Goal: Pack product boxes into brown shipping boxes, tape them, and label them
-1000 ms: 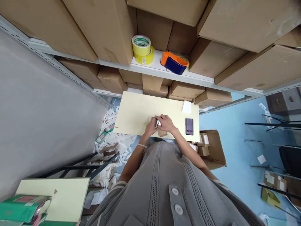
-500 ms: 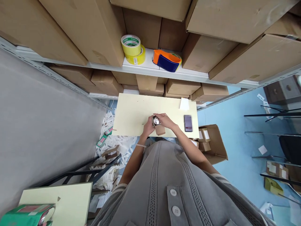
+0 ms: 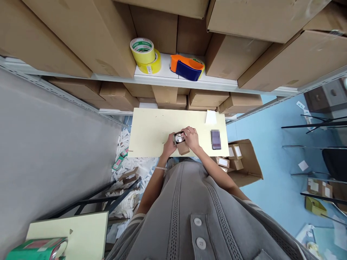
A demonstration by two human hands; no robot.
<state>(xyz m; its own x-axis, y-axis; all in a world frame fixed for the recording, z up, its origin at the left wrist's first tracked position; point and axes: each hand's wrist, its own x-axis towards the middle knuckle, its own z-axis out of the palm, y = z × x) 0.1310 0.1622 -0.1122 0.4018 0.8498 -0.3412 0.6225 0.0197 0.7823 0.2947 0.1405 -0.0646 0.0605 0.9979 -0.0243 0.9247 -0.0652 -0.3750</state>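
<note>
My two hands meet over the near edge of a pale yellow table (image 3: pixel 151 133). My left hand (image 3: pixel 169 145) grips the left side of a small brown cardboard box (image 3: pixel 183 148). A shiny round metal object (image 3: pixel 179 137) sits at the box's open top. My right hand (image 3: pixel 192 138) curls round the box and the metal object from the right, fingers closed on them. A dark phone (image 3: pixel 215 139) lies on the table just right of my right hand, and a white slip of paper (image 3: pixel 210 117) lies at the far right corner.
Steel shelving behind the table carries large cardboard boxes, yellow tape rolls (image 3: pixel 145 56) and an orange-and-blue tape dispenser (image 3: pixel 187 67). An open carton (image 3: pixel 244 160) with small boxes stands on the blue floor at right. White paper scraps (image 3: pixel 127 169) litter the floor at left.
The small box has come upright in my hands and the metal object now sits at its top. The camera has drifted, so everything sits slightly left and higher.
</note>
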